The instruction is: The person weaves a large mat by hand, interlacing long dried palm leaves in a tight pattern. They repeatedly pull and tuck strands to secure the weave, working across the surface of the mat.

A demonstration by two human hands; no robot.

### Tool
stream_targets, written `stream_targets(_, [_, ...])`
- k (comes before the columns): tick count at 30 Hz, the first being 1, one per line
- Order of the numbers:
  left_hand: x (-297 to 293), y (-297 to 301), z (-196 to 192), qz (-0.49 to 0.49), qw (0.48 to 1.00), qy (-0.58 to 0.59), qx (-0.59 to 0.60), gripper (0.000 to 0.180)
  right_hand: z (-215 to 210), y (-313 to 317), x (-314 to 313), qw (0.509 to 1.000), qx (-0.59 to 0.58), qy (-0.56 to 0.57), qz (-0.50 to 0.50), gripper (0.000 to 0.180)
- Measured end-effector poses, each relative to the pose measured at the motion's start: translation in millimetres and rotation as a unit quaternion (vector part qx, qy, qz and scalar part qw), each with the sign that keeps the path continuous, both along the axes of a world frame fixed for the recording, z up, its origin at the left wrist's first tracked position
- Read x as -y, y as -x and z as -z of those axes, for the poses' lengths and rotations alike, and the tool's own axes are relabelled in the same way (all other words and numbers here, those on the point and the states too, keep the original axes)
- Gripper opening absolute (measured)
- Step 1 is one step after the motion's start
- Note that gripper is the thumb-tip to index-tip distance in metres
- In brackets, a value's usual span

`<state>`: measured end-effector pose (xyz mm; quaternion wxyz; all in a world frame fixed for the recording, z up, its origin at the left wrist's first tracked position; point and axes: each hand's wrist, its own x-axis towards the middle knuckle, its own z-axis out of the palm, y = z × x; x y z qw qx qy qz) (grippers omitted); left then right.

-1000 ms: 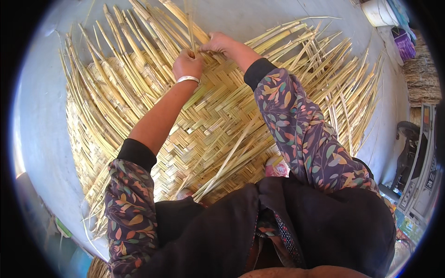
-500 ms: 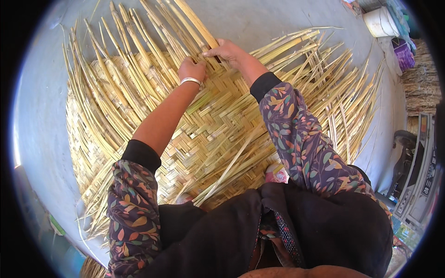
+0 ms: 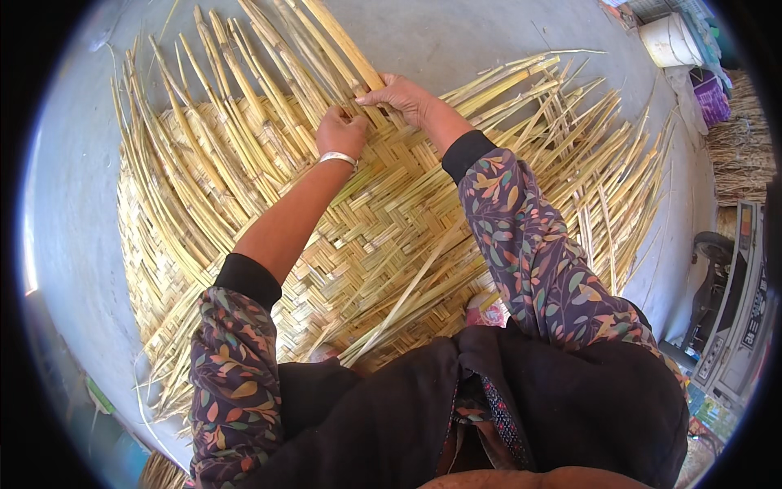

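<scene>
A large woven mat (image 3: 358, 236) of split yellow reeds, in a slanting pattern, lies on the floor before me. Long loose reed strips (image 3: 208, 151) fan out from its far and left edges. At the far middle edge my right hand (image 3: 401, 99) is closed, thumb against fingers, on a broad reed strip (image 3: 346, 42) that points away from me. Close to its left, my left hand (image 3: 340, 134) is bent into a grip among the strips at the weave's edge. Its fingertips are partly hidden, so what it pinches is unclear.
Uneven strip ends (image 3: 607, 155) stick out on the mat's right. Grey floor (image 3: 456, 33) surrounds it. At the far right are a white bucket (image 3: 669, 41), a purple package (image 3: 710, 98), bundled dry stalks (image 3: 743, 134) and a vehicle part with a wheel (image 3: 713, 247).
Both hands have shifted slightly toward me at the mat's edge, keeping their closed poses. The broad strip still sits in my right hand, and the mat lies as before.
</scene>
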<state>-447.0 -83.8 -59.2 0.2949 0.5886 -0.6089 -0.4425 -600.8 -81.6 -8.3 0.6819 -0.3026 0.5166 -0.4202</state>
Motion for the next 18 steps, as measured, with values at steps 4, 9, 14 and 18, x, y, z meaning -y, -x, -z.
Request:
stream_targets(4, [-1,-1,-12,0.019,0.999,-0.027,0.014,0.023,3,0,0,1.000,0.001,0.017,-0.002,0.040])
stream_targets(9, [-2,-1,-13,0.099,0.992,0.036,0.074,0.030,5,2,0,1.000,0.007,0.018,-0.005,0.038])
stream_targets(14, [7,-6,-19,0.179,0.981,0.005,0.072,0.035,18,5,3,0.999,0.036,0.017,0.003,0.038])
stream_targets(18, [16,-8,-9,0.195,0.977,0.004,0.081,0.037,19,4,6,0.999,0.039,0.016,0.009,0.040])
